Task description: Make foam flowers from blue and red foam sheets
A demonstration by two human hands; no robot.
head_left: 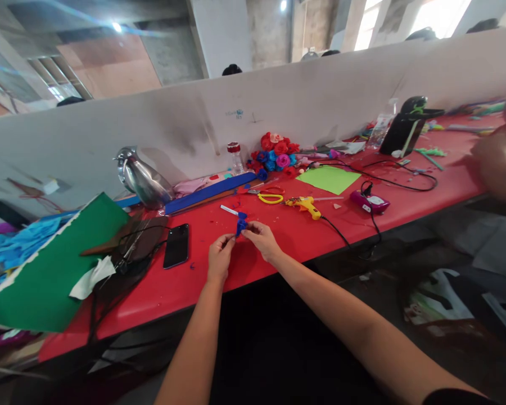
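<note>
A small crumpled piece of blue paper (241, 226), shaped somewhat like a flower, is between my hands above the red table. My right hand (261, 238) pinches it from the right with thumb and fingertips. On its lower left side, my left hand (220, 256) has its fingertips pressed together at the blue piece. Just beyond them lies a white pen-like stick (229, 210). Yellow-handled scissors (270, 197) and a yellow glue gun (304, 206) rest to the right. A black phone (176, 246) lies to the left of my hands.
The red table (152, 295) runs along a white partition (185, 124). Behind stand a metal jug (145, 179), a jar (235, 160) and paper flowers (278, 153). Green sheet (63, 275) at left; lime paper (329, 179) and corded purple box (370, 201) at right. Another person's arm (498, 163) shows far right.
</note>
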